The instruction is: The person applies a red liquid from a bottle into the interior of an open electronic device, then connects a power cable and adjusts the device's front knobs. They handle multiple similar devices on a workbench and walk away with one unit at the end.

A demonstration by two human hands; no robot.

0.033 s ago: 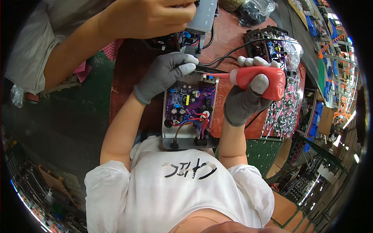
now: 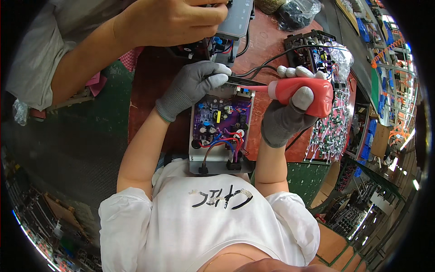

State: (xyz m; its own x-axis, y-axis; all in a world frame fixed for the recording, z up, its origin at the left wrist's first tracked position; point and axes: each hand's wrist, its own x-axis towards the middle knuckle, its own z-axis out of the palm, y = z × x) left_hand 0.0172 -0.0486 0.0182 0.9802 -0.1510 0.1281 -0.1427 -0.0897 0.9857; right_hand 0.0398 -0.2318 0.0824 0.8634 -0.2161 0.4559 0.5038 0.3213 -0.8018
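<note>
My right hand [image 2: 292,113], in a grey glove with pale fingertips, is closed around a red squeeze bottle [image 2: 302,90]. The bottle lies tilted sideways, and its thin red nozzle points left, touching or just short of a thin dark flat piece [image 2: 247,81]. My left hand [image 2: 192,84], gloved the same way, pinches the left end of that piece; its exact kind is hard to make out. Below both hands a purple circuit board [image 2: 222,120] sits in an open metal housing [image 2: 195,156], with red, blue and brown wires near my body.
A co-worker's bare hand [image 2: 176,20] works over another grey housing [image 2: 235,20] at the top. Right of it stand another open unit [image 2: 312,50], a plastic bag [image 2: 299,13] and a pile of white-wired connectors [image 2: 328,136] on the red table [image 2: 267,36]. Black cables [image 2: 267,63] run past my hands.
</note>
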